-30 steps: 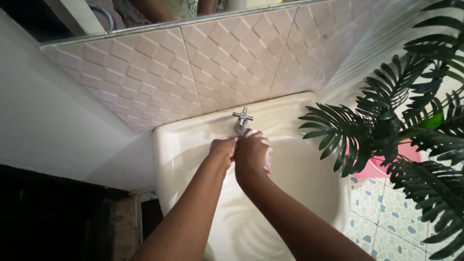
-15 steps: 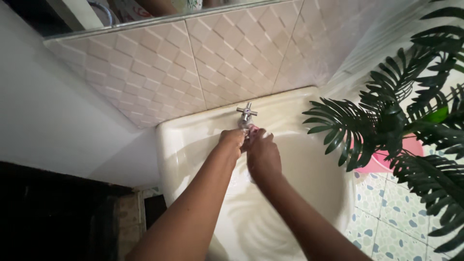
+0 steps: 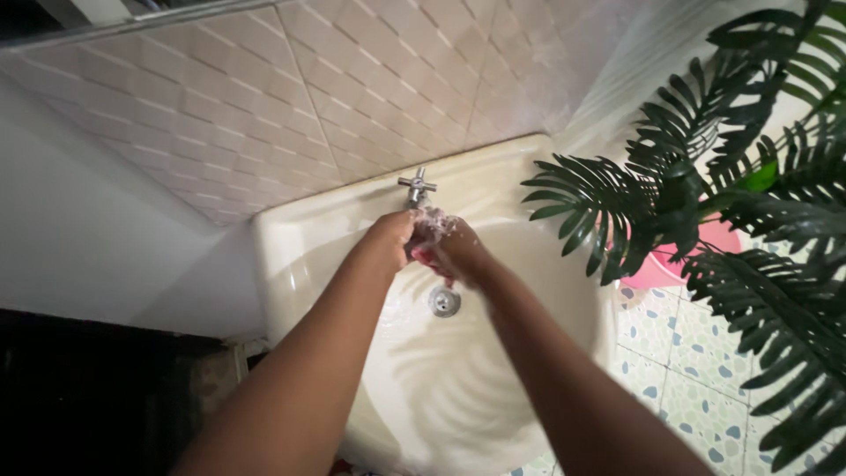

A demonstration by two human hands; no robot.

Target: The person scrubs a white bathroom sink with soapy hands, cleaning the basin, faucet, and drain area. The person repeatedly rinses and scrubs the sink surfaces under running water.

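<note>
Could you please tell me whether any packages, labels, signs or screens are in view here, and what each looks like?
None in view: only the cream sink, its metal cross-handle tap, pale diamond-pattern wall tiles, a green leafy plant and a pink tub beside it.

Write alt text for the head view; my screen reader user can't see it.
Left hand and right hand rub a soapy pink thing together under a cross-handled tap, over a cream sink. A leafy green plant stands at right.
</note>
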